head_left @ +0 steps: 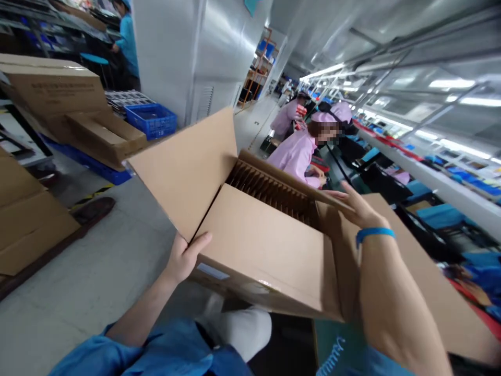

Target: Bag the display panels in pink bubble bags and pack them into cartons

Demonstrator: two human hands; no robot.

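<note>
A large brown cardboard box [266, 240] sits open in front of me, tilted in view. One top flap lies flat across the near part, and a left flap [191, 172] stands raised. Behind the flat flap, rows of cardboard dividers [270, 193] show inside. My left hand [188, 256] grips the box's near left corner, thumb on top and the other fingers hidden behind the side. At the far right corner, my right hand [360, 206], with a blue wristband, holds the end of the far flap [289, 180], its fingers partly stretched along it.
More cardboard boxes [58, 99] stand at the left, near a blue crate [151, 120]. People in pink [293, 151] work along a line on the right. A person in blue [127, 42] is at the far left. A pillar [168, 62] rises behind the box.
</note>
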